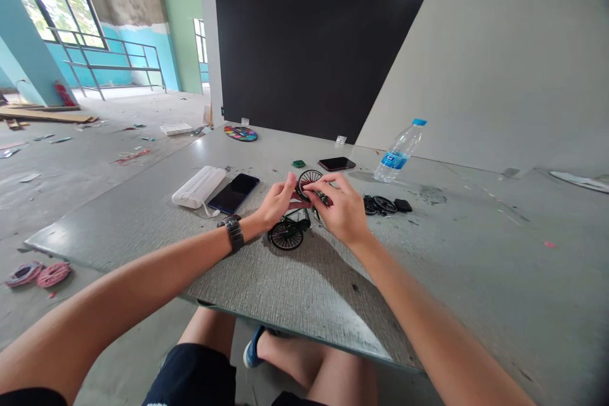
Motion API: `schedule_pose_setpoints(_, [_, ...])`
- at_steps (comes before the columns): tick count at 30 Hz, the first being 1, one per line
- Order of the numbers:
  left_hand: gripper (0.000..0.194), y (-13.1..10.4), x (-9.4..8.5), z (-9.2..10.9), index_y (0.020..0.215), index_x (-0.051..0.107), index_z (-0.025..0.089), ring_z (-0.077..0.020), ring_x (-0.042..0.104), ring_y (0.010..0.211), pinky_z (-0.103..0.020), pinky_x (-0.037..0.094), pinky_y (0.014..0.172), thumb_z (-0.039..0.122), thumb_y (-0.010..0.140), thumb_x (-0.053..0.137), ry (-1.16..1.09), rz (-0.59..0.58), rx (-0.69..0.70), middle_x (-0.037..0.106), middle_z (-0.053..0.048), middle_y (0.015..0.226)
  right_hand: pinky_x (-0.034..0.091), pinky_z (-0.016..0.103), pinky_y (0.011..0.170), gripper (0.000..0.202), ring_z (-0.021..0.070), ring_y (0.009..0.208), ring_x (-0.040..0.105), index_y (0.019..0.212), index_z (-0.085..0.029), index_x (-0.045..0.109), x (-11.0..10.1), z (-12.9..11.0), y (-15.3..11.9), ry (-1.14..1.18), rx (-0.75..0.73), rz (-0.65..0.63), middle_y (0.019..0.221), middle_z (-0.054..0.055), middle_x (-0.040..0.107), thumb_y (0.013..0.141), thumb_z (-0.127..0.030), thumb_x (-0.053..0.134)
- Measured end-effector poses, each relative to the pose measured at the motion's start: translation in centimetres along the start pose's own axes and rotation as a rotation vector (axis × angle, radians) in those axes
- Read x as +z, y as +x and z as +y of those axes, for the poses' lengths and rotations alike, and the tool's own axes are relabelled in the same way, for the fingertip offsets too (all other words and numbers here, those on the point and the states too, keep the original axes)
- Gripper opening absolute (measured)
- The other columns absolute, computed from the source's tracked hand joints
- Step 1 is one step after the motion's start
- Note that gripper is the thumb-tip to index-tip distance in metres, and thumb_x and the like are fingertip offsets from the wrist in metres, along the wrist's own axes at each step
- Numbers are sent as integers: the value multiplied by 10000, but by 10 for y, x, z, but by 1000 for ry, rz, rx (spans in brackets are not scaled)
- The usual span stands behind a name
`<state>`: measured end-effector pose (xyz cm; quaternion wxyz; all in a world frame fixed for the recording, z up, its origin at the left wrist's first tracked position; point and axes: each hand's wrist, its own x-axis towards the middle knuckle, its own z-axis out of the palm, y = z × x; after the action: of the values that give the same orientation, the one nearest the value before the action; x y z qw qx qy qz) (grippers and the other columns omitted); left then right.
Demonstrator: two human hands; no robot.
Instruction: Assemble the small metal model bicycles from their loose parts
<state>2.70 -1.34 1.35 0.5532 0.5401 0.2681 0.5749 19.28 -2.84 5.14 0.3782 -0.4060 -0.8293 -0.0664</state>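
Note:
A black miniature bicycle (287, 236) is between my hands, its lower wheel near the tabletop and its frame tilted. Behind my fingers stands a small spoked wheel (309, 176) at the bicycle's upper end. My left hand (280, 200) curls round that end from the left, thumb raised against the wheel. From the right, my right hand (343, 209) pinches at the same wheel with thumb and fingertips. My fingers hide where the wheel meets the frame. More black miniature parts, with a small wheel (384, 204) among them, lie just right of my right hand.
On the grey table (476, 279) are a white power bank (198, 187) with a cable, a dark phone (235, 193), another phone (337, 163), a small green piece (299, 163), a paint palette (240, 133) and a tilted water bottle (398, 155). A black panel (314, 51) stands behind.

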Motion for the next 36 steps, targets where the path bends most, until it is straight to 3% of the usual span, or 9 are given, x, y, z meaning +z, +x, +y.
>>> schedule_pose_setpoints(2, [557, -1, -1, 1, 955, 664, 127, -212, 684, 987, -378, 584, 867, 666, 877, 546, 48, -68, 41, 713, -133, 1043, 413, 273, 637, 322, 129, 680, 576, 1051, -231, 743, -1, 1, 0, -34, 14, 1, 1145, 87, 641, 1009, -412, 480])
schedule_pose_setpoints(5, [452, -2, -2, 1, 1108, 679, 147, -205, 675, 1026, -368, 550, 924, 472, 802, 755, 179, -133, 114, 714, -120, 1130, 389, 272, 616, 318, 146, 749, 610, 1041, -231, 741, -3, 2, 2, -85, 23, -2, 1153, 82, 647, 1015, -403, 475])
schedule_pose_setpoints(9, [333, 0, -5, -2, 1069, 712, 152, -180, 680, 936, -343, 541, 884, 359, 810, 752, 226, -80, 120, 738, -82, 1028, 374, 267, 598, 278, 141, 762, 618, 1021, -221, 726, -5, 4, 3, -111, 11, -19, 1136, 67, 657, 1015, -372, 493])
schedule_pose_setpoints(16, [280, 2, -5, -4, 777, 691, 133, -134, 624, 693, -273, 529, 696, 409, 789, 737, 310, 43, 103, 652, -11, 698, 420, 280, 653, 192, 166, 795, 627, 964, -205, 687, -3, 7, 5, -11, -68, -3, 1011, 52, 695, 1000, -303, 526])
schedule_pose_setpoints(31, [345, 2, -5, -10, 808, 688, 148, -132, 646, 668, -260, 535, 669, 492, 814, 711, 358, 50, 113, 669, -17, 703, 404, 295, 643, 126, 159, 707, 562, 928, -207, 627, 4, 11, 4, 57, -73, 63, 908, 44, 660, 987, -248, 523])
schedule_pose_setpoints(36, [330, 1, -5, -6, 816, 696, 153, -131, 631, 679, -257, 525, 677, 481, 850, 676, 492, 81, 180, 678, -24, 721, 418, 297, 655, 122, 153, 681, 555, 931, -204, 629, 4, 11, 4, 87, -39, 75, 898, 36, 658, 982, -275, 545])
